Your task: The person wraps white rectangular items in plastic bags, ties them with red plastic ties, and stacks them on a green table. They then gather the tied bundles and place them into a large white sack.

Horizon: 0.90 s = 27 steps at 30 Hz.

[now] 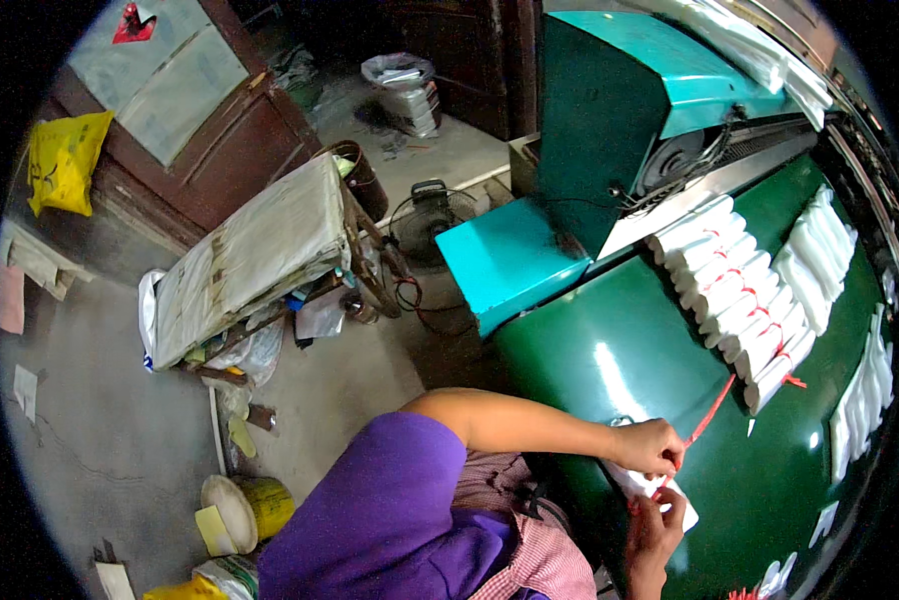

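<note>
My left hand (650,447), reaching in from the left, is closed with its fingertips pinching a red string (710,412). Below it, my right hand (655,535) is closed too, its fingertips on the same string at a small white bundle (628,481). The bundle looks like folded thin plastic or cloth and lies at the near edge of the green table (560,345). From my hands the string runs up toward a row of white rolls (735,290), linked by red ties across their middles. My fingers hide the point where the string crosses the bundle.
More white stacks (818,260) and white strips (863,395) lie along the table's right side. A teal machine (610,130) with a teal box (510,255) stands beyond. On the left are a covered bench (260,255), a fan (432,222) and a yellow bucket (270,510).
</note>
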Each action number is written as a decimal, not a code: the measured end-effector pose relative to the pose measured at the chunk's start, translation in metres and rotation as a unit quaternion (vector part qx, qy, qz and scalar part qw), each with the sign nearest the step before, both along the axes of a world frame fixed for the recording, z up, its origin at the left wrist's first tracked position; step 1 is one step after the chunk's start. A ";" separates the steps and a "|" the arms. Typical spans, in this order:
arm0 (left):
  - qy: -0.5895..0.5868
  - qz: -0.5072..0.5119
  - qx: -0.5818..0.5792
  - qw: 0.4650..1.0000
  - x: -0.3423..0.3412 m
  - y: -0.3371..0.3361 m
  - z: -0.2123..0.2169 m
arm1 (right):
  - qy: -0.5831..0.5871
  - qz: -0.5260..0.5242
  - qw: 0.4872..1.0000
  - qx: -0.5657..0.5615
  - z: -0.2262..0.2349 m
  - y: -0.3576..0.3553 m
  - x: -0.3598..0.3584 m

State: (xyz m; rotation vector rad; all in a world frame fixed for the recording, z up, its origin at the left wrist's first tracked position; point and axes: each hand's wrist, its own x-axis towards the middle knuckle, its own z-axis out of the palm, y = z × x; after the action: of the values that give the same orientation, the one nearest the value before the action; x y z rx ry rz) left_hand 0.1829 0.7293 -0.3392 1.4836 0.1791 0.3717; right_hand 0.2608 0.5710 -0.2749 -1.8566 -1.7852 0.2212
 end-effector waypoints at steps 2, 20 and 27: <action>0.002 -0.012 0.082 0.997 -0.001 0.000 0.002 | 0.165 -0.007 0.982 -0.097 0.007 0.005 0.006; 0.065 0.135 0.382 0.912 0.004 0.073 0.012 | 0.088 0.057 0.994 0.013 -0.018 0.000 0.009; 0.099 0.044 0.339 0.935 0.017 0.071 0.021 | -0.197 0.046 0.977 -0.067 -0.020 0.035 0.053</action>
State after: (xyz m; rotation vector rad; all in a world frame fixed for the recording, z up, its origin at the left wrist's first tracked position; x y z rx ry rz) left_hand 0.2001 0.8002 -0.3180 2.2054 0.2987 0.3728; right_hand 0.3142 0.6055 -0.2952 -2.0215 -2.1708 0.0040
